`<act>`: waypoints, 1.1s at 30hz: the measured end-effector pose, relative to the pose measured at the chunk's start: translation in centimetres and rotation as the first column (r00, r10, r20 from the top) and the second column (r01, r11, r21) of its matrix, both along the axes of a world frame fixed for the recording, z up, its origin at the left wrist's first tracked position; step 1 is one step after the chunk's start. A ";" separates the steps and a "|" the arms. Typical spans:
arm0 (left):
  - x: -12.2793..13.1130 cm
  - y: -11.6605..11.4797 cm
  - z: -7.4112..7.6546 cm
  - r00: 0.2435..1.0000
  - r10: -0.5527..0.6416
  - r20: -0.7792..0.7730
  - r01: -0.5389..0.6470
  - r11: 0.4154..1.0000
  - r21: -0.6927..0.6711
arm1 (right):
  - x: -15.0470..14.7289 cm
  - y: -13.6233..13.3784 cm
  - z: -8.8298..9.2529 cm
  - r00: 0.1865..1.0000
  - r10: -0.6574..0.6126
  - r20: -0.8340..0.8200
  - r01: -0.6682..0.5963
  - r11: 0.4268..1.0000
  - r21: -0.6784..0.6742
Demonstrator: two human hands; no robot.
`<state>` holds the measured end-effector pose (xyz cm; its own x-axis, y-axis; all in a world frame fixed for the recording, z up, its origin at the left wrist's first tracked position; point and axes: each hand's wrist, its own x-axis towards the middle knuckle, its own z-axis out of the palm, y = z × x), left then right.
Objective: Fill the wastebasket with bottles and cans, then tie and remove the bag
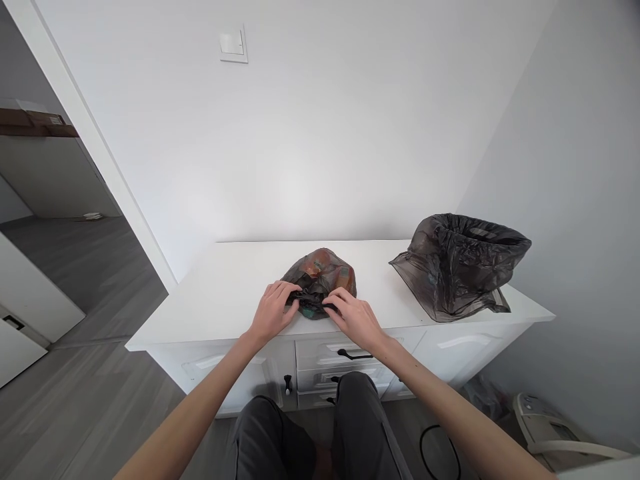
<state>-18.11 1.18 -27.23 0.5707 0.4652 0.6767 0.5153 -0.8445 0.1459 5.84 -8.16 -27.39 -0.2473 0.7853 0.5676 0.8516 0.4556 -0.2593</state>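
"Which furniture is before you?"

"It is a white cabinet (440, 350). It has a smooth, flat top (235, 293), and in its front there are drawers (315, 353) with black handles (355, 357)."

"And what is lying directly on this top?"

"Two objects. Near the middle, towards the front, I have a small dark bag (323, 277); it is thin, so the orange-coloured contents (319, 261) can be seen through it."

"And the second object?"

"It is a larger black bag (460, 270), at my right, well apart from the first. It is crumpled, and its mouth is open."
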 end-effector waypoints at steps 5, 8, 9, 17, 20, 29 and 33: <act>-1.5 0.2 0.2 0.963 0.139 0.232 -0.083 0.968 -0.236 | 1.0 -0.3 -0.5 0.992 0.086 -0.094 -0.084 0.996 0.025; -2.6 0.7 0.2 0.819 0.390 0.422 -0.166 0.864 -0.476 | 2.3 -1.2 -0.8 0.979 0.100 -0.177 -0.099 0.995 0.015; -3.0 0.9 0.2 0.774 0.449 0.446 -0.184 0.834 -0.520 | 2.8 -1.6 -0.9 0.977 0.103 -0.185 -0.103 0.995 0.010; -7.0 -0.2 1.6 0.758 0.450 0.471 -0.119 0.806 -0.579 | 4.5 -5.5 -0.5 0.977 0.087 -0.195 -0.115 0.984 -0.134; -7.4 -2.1 2.9 0.823 0.353 0.445 -0.096 0.858 -0.504 | 3.6 -6.1 0.1 0.987 0.114 -0.118 -0.130 0.981 -0.142; -9.0 -1.9 6.8 0.704 0.580 0.410 -0.369 0.792 -0.487 | 0.8 -5.9 0.7 0.981 0.154 -0.120 -0.171 0.974 -0.149; -10.2 -3.4 5.3 0.649 0.652 0.392 -0.359 0.717 -0.598 | 0.4 -6.5 1.1 0.958 0.148 -0.245 -0.191 0.968 -0.163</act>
<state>-28.33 -2.26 -21.97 -0.2510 0.8728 0.4186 0.5396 -0.2328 0.8091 6.24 -14.62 -26.33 -0.2663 0.8385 0.4754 0.6738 0.5146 -0.5303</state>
